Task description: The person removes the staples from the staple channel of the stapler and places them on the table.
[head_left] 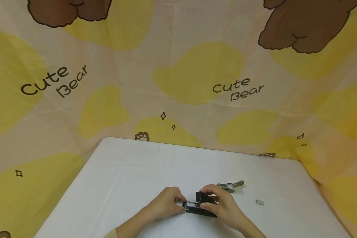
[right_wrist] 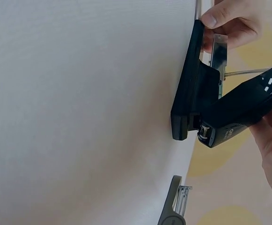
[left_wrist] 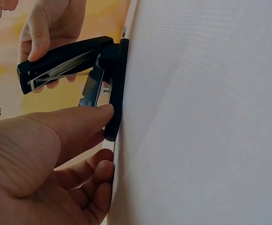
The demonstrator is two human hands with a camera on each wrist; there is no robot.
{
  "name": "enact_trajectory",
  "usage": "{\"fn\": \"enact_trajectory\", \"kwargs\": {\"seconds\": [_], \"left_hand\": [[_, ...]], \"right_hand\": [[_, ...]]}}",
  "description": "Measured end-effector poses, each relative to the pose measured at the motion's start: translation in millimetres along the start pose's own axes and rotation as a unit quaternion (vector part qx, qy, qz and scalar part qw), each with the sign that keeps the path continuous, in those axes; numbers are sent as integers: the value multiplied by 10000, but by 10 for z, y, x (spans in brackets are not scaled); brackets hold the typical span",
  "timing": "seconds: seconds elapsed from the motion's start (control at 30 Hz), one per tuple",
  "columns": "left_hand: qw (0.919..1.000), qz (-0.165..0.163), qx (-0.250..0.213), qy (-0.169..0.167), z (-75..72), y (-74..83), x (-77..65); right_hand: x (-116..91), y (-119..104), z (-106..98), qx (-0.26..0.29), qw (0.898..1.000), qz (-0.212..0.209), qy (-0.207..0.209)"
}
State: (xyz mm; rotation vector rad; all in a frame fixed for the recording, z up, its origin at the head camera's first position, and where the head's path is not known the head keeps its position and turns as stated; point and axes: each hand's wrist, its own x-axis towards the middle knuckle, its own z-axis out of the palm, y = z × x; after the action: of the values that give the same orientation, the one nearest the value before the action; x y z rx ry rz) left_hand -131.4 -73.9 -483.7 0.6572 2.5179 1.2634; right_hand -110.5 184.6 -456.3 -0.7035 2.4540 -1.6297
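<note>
A black stapler (head_left: pixel 200 211) stands on the white table with its top arm swung up from the base, as both wrist views show. The metal staple channel (left_wrist: pixel 92 86) lies bare between arm and base, and a thin spring rod (right_wrist: pixel 246 72) runs from it to the raised arm. My left hand (head_left: pixel 168 203) pinches the front end of the base between thumb and fingers. With thumb and fingers on either side, my right hand (head_left: pixel 223 205) holds the raised top arm (right_wrist: pixel 243 105).
Behind my right hand lies a grey hinged tool (head_left: pixel 230 186) with metal parts and a round pivot. Farther right, a small grey block (head_left: pixel 259 202), like a strip of staples, lies on the table (head_left: pixel 142 165). A printed cloth (head_left: pixel 190 72) hangs around the table's back and sides.
</note>
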Motion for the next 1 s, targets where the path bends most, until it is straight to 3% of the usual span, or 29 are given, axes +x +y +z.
{"fn": "enact_trajectory", "kwargs": {"seconds": [0.27,0.63,1.0], "left_hand": [[9999,38,122,60,5,8,-5],[9997,-104,215,43,12,38,-12],[9996,-133,260,50,26,53,-13]], "right_hand": [[-13,6,-23,-134,9999,-36,32],[-77,25,-102,107,9992,-354,179],[-136,13,-159,128,9995,-133,261]]}}
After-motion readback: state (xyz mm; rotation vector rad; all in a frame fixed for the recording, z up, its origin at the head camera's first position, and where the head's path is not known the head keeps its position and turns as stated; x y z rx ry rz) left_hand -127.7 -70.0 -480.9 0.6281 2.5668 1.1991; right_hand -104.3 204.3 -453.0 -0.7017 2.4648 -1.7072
